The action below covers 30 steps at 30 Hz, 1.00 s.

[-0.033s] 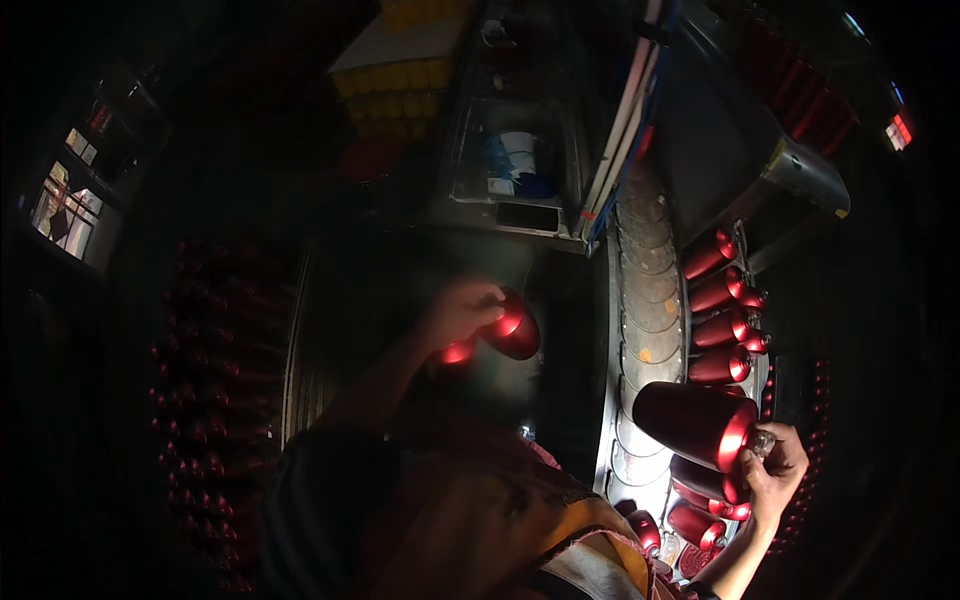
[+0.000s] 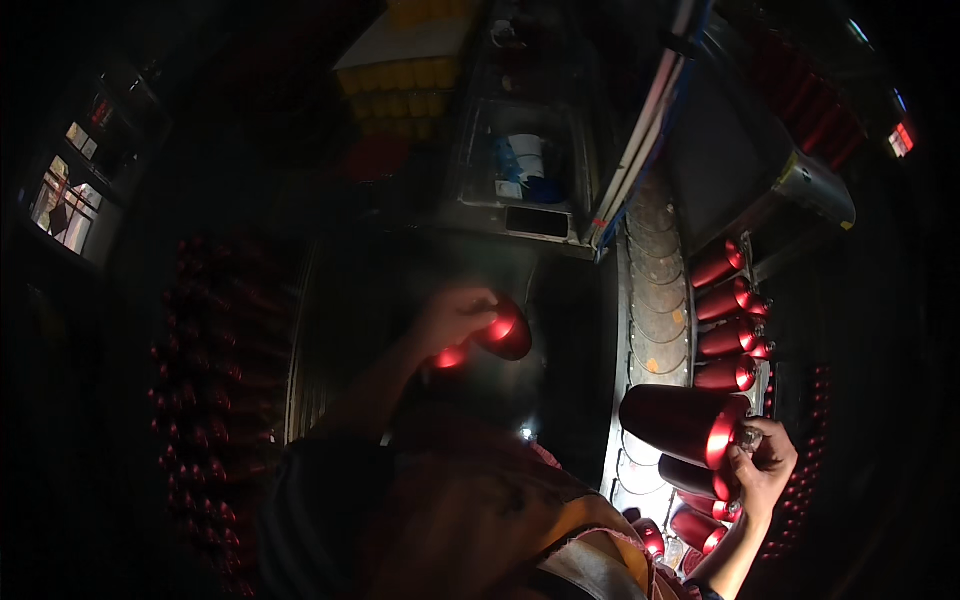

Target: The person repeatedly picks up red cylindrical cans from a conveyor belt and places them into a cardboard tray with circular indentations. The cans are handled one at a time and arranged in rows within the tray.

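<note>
At the right, my right hand (image 2: 765,460) has its thumb and fingers closed on the narrow neck of a red metallic bottle (image 2: 675,422). This bottle lies on its side, its wide dark end pointing left over the conveyor. A second red bottle (image 2: 692,477) sits just below it; whether the same hand also grips it, I cannot tell. Near the middle, my left hand (image 2: 458,315) is closed round a rounded red bottle (image 2: 508,335), dim and slightly blurred. Beneath that hand another shiny red piece (image 2: 447,357) shows, mostly in shadow.
A conveyor of overlapping metal plates (image 2: 658,300) runs away at right, with several red bottles (image 2: 728,338) lying along its outer side. Dark stacked rows of red pieces (image 2: 220,400) stand at left. Upright pipes (image 2: 645,130) rise beside a machine tray (image 2: 470,190).
The right hand and its bottle sit slightly further left in the picture, while the conveyor and pipes have shifted a little right. Both hands keep their holds.
</note>
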Each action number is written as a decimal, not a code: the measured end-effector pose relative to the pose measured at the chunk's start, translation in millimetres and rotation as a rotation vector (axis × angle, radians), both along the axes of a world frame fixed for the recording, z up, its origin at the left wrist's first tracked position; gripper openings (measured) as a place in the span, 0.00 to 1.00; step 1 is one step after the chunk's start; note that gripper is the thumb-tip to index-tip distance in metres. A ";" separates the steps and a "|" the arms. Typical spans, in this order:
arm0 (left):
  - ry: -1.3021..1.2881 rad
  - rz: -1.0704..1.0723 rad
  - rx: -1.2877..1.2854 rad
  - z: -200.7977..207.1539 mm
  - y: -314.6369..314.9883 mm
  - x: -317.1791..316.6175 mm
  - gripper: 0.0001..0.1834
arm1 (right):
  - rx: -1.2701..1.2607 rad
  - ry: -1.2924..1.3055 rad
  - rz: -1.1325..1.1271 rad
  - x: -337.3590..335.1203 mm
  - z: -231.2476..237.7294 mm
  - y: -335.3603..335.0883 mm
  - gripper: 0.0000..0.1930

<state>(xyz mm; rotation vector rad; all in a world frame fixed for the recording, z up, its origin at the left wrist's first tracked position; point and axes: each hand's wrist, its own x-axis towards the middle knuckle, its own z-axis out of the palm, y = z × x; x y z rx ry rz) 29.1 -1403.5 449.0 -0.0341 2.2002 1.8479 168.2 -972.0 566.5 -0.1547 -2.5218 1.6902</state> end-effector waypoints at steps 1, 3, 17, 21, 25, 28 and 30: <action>-0.041 0.041 0.003 -3.3 -31.7 -1.7 0.10 | -0.131 -0.064 0.007 -19.6 -9.3 -35.9 0.16; -0.037 0.153 0.046 -9.8 -88.7 -10.6 0.10 | -0.105 -0.090 0.087 -64.8 -24.7 -105.0 0.17; 0.138 0.675 0.031 -27.6 -335.3 -156.4 0.08 | -0.127 -0.079 0.224 -321.3 -45.4 -377.7 0.17; 0.137 0.773 0.123 -34.5 -372.4 -220.4 0.08 | -0.309 -0.051 0.320 -399.7 -76.8 -409.6 0.16; 0.140 0.844 0.045 -30.0 -401.2 -283.1 0.09 | -0.333 0.025 0.358 -469.8 -107.2 -438.9 0.17; 0.144 0.826 -0.018 -19.0 -417.9 -332.6 0.08 | -0.298 -0.021 0.351 -501.9 -114.8 -451.9 0.16; 0.164 0.799 -0.014 -8.8 -429.6 -369.9 0.08 | -0.255 -0.076 0.349 -518.8 -113.1 -455.9 0.16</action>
